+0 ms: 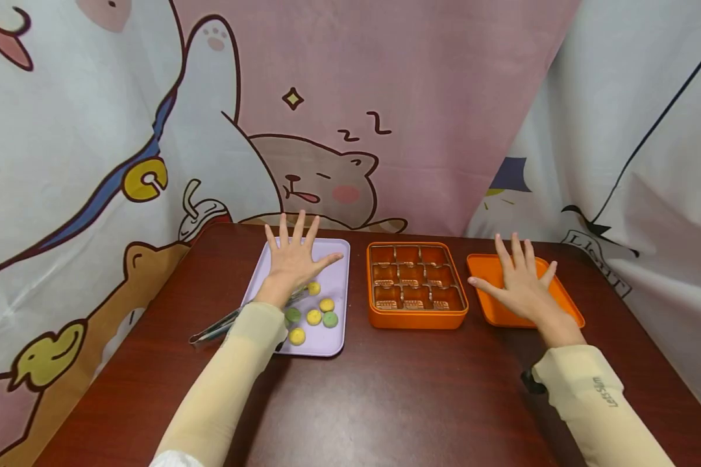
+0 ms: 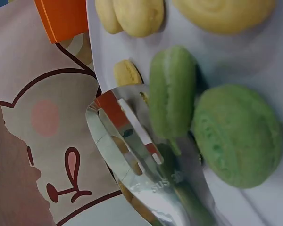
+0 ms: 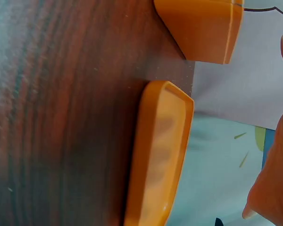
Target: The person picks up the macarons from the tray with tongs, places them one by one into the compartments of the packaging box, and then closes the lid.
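My left hand [image 1: 292,263] is spread flat with fingers apart above a lavender tray [image 1: 334,256] and holds nothing. On that tray lie several yellow macarons [image 1: 313,317] and green macarons [image 1: 330,319]. Metal tongs [image 1: 213,327] rest across its left edge, partly hidden by my left forearm; the left wrist view shows the slotted tongs head [image 2: 125,136] beside a green macaron [image 2: 172,94]. Over a shallow orange lid-like tray [image 1: 491,311] my right hand [image 1: 524,288] is likewise spread, empty, with its thumb pointing left.
Between the hands stands an orange box [image 1: 417,320] with a clear divided insert [image 1: 409,272]; its compartments hold nothing visible. All sit on a dark red-brown wooden table [image 1: 374,402]. Cartoon-printed curtains [image 1: 432,117] hang behind and along both sides.
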Action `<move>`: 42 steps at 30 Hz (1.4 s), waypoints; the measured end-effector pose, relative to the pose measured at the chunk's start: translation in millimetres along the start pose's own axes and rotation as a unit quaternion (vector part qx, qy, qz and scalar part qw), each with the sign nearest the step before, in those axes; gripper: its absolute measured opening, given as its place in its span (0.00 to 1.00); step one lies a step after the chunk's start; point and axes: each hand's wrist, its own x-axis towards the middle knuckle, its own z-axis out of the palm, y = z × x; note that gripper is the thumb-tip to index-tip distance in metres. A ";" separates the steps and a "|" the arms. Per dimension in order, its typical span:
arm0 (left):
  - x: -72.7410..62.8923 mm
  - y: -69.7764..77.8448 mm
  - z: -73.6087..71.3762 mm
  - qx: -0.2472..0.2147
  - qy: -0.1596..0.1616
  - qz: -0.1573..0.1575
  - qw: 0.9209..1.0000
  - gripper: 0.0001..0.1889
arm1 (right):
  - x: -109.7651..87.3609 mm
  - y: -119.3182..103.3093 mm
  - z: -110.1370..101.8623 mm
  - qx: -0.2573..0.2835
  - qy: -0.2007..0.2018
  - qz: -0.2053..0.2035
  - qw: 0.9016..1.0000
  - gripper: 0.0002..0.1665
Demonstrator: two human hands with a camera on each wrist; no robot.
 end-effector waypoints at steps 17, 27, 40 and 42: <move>-3.9 2.8 2.6 -0.009 0.000 0.004 1.000 0.52 | -7.6 -5.7 22.4 0.080 -0.017 -0.012 0.997 0.62; -5.8 2.8 3.5 -0.019 0.001 0.009 1.000 0.52 | -10.7 -13.0 30.4 0.119 -0.032 -0.021 0.992 0.62; -10.3 1.5 4.7 -0.034 -0.001 0.010 0.999 0.51 | -12.3 -18.2 45.4 0.185 -0.048 -0.058 0.980 0.59; -10.9 1.4 4.1 -0.035 0.001 0.012 0.999 0.51 | -12.6 -19.0 46.6 0.192 -0.052 -0.064 0.978 0.58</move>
